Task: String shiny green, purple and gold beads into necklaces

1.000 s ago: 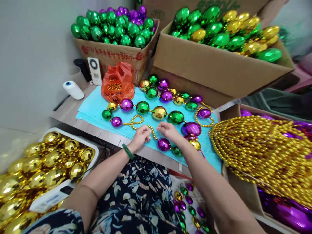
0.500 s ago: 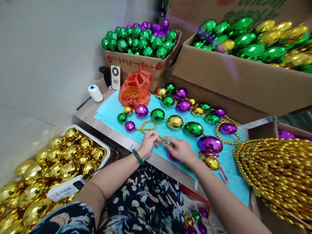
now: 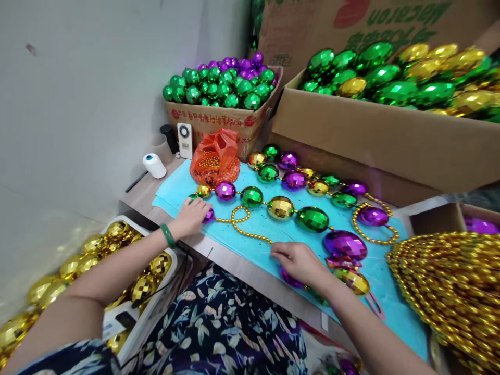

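A necklace of large faceted beads lies on the blue sheet (image 3: 219, 234). It runs from a small gold bead (image 3: 203, 191) through purple, green and gold ones to a big purple bead (image 3: 344, 245). My left hand (image 3: 188, 217) is closed over its left end, on a small purple bead (image 3: 209, 215) beside a partly hidden green one. From there a gold bead chain (image 3: 250, 234) makes one loop and runs right. Its far end is pinched in the fingers of my right hand (image 3: 299, 263). More purple and green beads show partly under my right hand.
Behind lies a second necklace (image 3: 294, 180) near a red bag of small gold beads (image 3: 214, 159). Cartons of green, purple and gold beads (image 3: 222, 114) stand at the back. Gold bead strands (image 3: 449, 291) are at right, a gold-bead tub (image 3: 172, 265) at lower left, a thread spool (image 3: 154, 165) at left.
My left hand has left the gold chain beside my right hand and moved left onto the purple bead. The chain now stretches between both hands. The camera view has shifted slightly.
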Tool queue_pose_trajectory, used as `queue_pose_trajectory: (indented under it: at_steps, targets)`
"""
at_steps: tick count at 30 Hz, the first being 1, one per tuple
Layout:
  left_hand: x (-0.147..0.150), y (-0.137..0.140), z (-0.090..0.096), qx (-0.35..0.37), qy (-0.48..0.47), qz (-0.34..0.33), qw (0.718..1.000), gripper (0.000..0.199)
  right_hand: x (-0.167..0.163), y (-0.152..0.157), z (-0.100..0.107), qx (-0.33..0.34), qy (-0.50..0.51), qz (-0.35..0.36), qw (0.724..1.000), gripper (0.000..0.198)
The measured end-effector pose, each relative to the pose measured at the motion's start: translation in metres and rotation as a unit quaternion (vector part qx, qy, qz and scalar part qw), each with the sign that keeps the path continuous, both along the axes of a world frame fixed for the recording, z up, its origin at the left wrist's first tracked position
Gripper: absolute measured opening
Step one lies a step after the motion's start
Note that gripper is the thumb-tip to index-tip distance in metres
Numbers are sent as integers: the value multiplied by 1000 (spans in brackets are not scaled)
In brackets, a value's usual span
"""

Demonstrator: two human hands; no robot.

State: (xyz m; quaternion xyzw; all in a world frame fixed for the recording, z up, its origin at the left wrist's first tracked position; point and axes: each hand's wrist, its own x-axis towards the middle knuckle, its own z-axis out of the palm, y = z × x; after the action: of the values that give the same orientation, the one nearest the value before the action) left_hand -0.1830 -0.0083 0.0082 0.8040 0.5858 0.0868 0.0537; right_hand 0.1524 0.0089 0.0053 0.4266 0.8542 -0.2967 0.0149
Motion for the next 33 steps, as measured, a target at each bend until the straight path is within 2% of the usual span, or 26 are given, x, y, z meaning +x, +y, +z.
queue_pose_trajectory:
  at_steps: [2, 4, 8, 11, 14, 17, 19, 23, 27, 30, 33]
  targets:
    - [-21, 13, 6, 13, 70, -39, 997, 32, 2, 1, 0, -11, -1, 7, 1000, 25]
    - [-33, 26, 11, 45, 113, -46, 991, 34, 3, 0, -1, -22, -2, 8, 1000, 25]
    - [-27, 42, 16, 94, 140, 8, 986, 37, 1, -3, -3, -25, 4, 16, 1000, 25]
    - [-3, 48, 14, 86, 97, 9, 992, 35, -3, -5, -1, -20, -14, 34, 999, 24]
    - [18, 50, 5, 36, -7, -58, 998, 27, -4, -4, 2, -27, -26, 45, 998, 22]
    - [23, 47, -10, -6, -109, -107, 988, 23, 1, -1, 2, -34, -26, 33, 999, 22]
    - [19, 42, -19, -10, -120, -104, 987, 25, 9, 3, 2, -39, -10, 11, 999, 23]
    - [4, 37, -20, -36, 11, -115, 993, 10, 37, 11, 2, -25, 50, -58, 997, 24]
    - [-17, 40, -3, -33, 142, -106, 984, 24, 58, 11, 3, -30, 86, -109, 990, 26]
    - [-24, 39, 6, -14, 195, -59, 979, 27, 49, 3, 3, -47, 82, -81, 992, 23]
    - [-5, 31, 13, 36, 153, -15, 987, 34, 25, -3, 4, -65, 79, -49, 994, 21]
